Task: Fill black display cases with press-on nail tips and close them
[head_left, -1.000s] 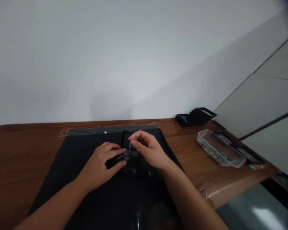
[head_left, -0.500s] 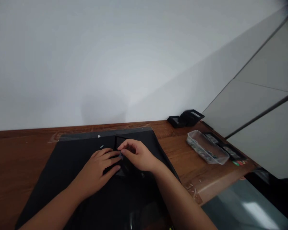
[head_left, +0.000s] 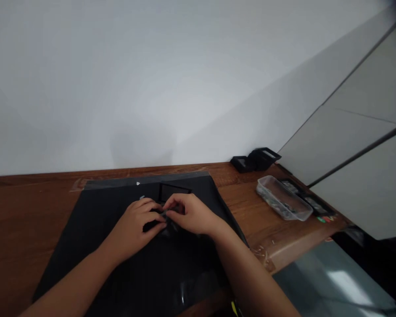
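Observation:
My left hand rests on the black mat, fingers bent, with the thumb and index fingertips close together at a small dark thing I cannot make out. Against it from the right, my right hand pinches thumb and index finger over the same spot. What the pinch holds is too small and blurred to name. Just behind the hands stands a thin black frame or raised lid; its lower part is hidden by my right hand. Near my left fingers lies a small pale piece, with a white scrap farther back.
To the right on the wooden table stands a clear plastic tub of small pieces. Beside it lie a dark tray and coloured bits. Black boxes sit by the wall.
My left fingers have bent more and drawn closer to the right hand's pinch. More of the black frame shows behind the hands. The view has shifted slightly.

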Tool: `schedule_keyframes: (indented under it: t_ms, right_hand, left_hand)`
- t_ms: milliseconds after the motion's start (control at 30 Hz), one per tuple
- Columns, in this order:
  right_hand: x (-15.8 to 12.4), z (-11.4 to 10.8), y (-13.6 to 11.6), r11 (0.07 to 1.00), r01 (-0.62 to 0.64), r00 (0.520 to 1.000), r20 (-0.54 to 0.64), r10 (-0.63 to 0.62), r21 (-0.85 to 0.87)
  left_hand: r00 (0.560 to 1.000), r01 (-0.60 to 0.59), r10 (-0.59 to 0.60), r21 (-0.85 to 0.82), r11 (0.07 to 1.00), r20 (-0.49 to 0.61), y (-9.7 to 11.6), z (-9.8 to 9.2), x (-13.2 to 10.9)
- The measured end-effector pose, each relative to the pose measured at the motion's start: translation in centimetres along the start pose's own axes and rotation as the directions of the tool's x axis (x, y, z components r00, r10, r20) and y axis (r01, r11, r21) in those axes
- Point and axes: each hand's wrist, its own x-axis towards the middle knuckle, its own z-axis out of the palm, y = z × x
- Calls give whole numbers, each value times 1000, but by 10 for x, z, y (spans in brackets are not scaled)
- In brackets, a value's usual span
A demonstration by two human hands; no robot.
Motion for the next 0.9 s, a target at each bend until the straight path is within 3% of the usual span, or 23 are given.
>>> schedule_keyframes:
  t_ms: [233,467,667,900]
  right_hand:
    - [-7,-3,-8,975,-35,999,32,43,-221]
    - [-5,0,-6,945,0,994,100,35,-326]
    - [-9,1,-4,950,49,998,54,-34,-308]
    - [-12,-6,-8,934,4,998,65,21,-358]
  left_hand:
    - [998,41,-38,-66,997,46,-4,-5,1]
    - [990,116,-104,-130,985,95,-7,-13,3]
    - [986,164,-156,-153,975,60,-6,-16,3]
    - [970,236,-240,-118,965,-23,1,-23,6]
